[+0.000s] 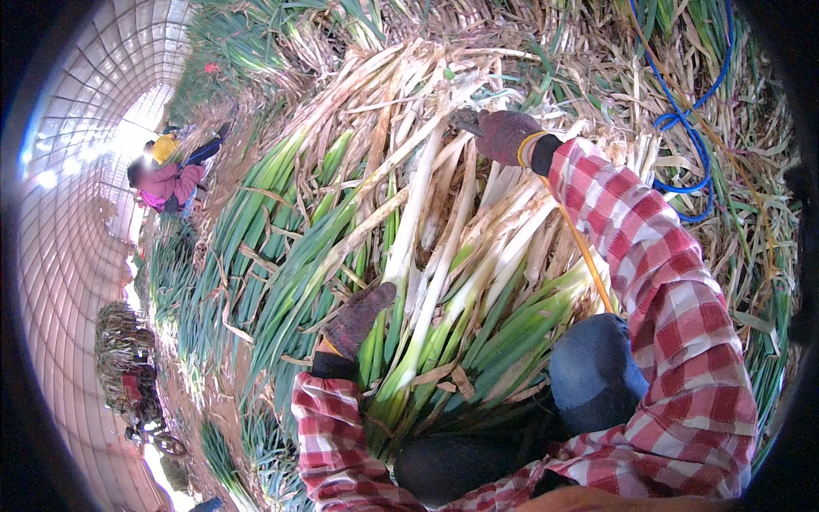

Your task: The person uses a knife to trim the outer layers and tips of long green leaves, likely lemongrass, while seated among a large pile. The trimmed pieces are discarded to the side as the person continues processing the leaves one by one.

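Long green onions with white stalks lie in a thick heap before me, their green leaves fanning to the left and down. My left hand, in a dark knit work glove, rests around a stalk low in the heap, thumb out along it; its fingers are partly hidden under leaves. My right hand, gloved the same way, is at the upper, root end of the stalks, with its fingertips at a pale stalk. Whether it grips that stalk is not plain. Dry brown husks lie among the onions.
A blue rope lies looped on the dry leaves at upper right. A yellow-orange cord runs past my right forearm to my knee. More onion piles surround me. At far left, people sit by the piles, and a loaded cart stands under the greenhouse arch.
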A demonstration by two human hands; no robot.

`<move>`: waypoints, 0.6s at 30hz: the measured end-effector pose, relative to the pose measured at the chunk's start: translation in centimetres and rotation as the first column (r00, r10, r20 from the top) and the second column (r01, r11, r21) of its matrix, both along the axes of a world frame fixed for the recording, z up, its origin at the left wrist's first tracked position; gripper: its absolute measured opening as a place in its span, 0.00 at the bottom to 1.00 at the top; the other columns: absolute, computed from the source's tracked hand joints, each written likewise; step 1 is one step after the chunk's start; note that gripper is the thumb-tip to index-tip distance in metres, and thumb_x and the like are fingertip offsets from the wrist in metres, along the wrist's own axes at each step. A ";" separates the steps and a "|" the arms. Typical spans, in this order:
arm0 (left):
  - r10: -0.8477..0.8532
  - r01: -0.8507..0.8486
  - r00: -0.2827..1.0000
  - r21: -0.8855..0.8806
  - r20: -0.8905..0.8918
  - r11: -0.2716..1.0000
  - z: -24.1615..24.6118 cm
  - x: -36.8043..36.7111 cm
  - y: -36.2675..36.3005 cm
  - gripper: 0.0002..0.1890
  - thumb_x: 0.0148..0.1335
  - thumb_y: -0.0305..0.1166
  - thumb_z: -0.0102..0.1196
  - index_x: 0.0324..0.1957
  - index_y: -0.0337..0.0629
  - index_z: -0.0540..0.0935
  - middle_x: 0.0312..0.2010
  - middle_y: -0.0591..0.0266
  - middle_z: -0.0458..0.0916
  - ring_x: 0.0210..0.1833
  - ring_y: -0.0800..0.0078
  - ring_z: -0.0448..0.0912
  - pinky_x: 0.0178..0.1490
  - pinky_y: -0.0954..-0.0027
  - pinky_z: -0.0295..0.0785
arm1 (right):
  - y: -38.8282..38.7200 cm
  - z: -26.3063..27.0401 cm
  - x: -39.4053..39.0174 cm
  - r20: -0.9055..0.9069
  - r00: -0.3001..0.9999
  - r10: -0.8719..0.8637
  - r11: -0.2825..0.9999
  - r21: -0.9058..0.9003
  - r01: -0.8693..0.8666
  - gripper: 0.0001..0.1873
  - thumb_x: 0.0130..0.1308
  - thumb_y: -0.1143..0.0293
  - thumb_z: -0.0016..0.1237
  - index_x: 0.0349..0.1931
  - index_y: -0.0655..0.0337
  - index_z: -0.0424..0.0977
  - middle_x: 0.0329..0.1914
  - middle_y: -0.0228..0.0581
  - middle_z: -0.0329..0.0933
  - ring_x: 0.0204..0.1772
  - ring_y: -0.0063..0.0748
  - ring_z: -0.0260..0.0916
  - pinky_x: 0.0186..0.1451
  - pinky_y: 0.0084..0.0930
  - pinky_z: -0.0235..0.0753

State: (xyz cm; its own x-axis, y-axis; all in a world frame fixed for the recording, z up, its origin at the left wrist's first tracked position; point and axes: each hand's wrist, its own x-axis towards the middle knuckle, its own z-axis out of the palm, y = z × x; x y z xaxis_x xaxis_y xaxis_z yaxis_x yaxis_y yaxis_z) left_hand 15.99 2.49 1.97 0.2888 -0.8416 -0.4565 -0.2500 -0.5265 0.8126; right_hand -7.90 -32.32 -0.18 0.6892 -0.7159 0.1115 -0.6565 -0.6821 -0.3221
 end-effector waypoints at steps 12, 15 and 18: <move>-0.196 0.250 0.535 0.067 0.822 0.966 4.8 -7.2 -0.7 0.21 0.59 0.48 0.57 0.42 0.38 0.84 0.38 0.40 0.83 0.41 0.43 0.82 0.46 0.48 0.78 | 8.1 0.2 -9.1 0.221 0.875 0.431 0.901 -0.057 -0.429 0.33 0.60 0.70 0.50 0.68 0.62 0.64 0.60 0.58 0.74 0.53 0.59 0.77 0.53 0.46 0.78; -0.208 0.289 0.538 0.053 0.817 0.956 2.0 -7.6 -0.3 0.19 0.56 0.45 0.58 0.38 0.38 0.84 0.32 0.43 0.83 0.38 0.42 0.83 0.41 0.47 0.78 | 10.8 -0.4 -9.7 0.252 0.875 0.413 0.908 -0.039 -0.418 0.31 0.65 0.72 0.49 0.68 0.70 0.62 0.58 0.64 0.74 0.52 0.60 0.74 0.51 0.47 0.74; -0.199 0.392 0.494 -0.012 0.847 0.920 2.1 -10.8 3.5 0.17 0.54 0.44 0.60 0.34 0.39 0.84 0.29 0.45 0.83 0.33 0.46 0.83 0.35 0.48 0.78 | 13.1 -0.3 -8.7 0.305 0.845 0.439 0.870 0.090 -0.484 0.31 0.65 0.72 0.49 0.68 0.70 0.63 0.51 0.63 0.76 0.46 0.59 0.74 0.46 0.45 0.73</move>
State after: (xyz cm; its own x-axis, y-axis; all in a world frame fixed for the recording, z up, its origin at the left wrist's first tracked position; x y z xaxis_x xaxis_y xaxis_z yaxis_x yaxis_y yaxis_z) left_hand 5.24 5.95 4.11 0.1671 -0.9859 0.0118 -0.9606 -0.1601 0.2271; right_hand -16.60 -19.20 -0.52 0.9041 -0.3458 0.2512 -0.1520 -0.8095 -0.5671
